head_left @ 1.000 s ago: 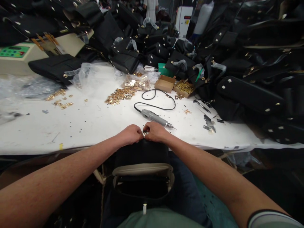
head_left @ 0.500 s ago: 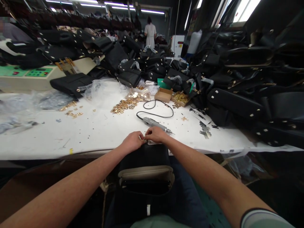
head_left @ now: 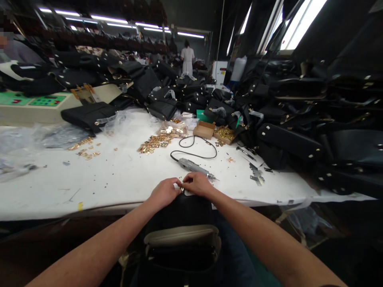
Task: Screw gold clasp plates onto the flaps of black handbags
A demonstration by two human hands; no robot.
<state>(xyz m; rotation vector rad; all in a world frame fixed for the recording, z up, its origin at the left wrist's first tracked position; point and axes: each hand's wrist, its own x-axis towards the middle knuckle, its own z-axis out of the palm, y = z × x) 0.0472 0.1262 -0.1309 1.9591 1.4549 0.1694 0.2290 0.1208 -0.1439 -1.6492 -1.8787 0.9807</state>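
Observation:
A black bag [head_left: 185, 213] rests on my lap, its far end against the table edge and its light-lined opening facing me. At that far end, my left hand [head_left: 165, 192] pinches at a small shiny metal fitting [head_left: 182, 189]. Close against it, my right hand [head_left: 197, 183] has thumb and fingertips pressed together at the same fitting. The fingers partly cover the piece, so its exact kind cannot be made out. Just beyond my hands lies a grey electric screwdriver [head_left: 194, 167] with its bit pointing right.
Gold metal fittings [head_left: 154, 143] lie piled on the white table [head_left: 125, 183]. A cardboard box [head_left: 226, 134] holds small gold pieces. The screwdriver's black cord [head_left: 216, 149] loops behind it. Black bags [head_left: 287, 143] are heaped at right and back. Flat metal plates [head_left: 256, 174] lie at right.
The head view has tilted up a little, so everything sits lower in the picture. Both hands stay at the same fitting, with only small finger shifts.

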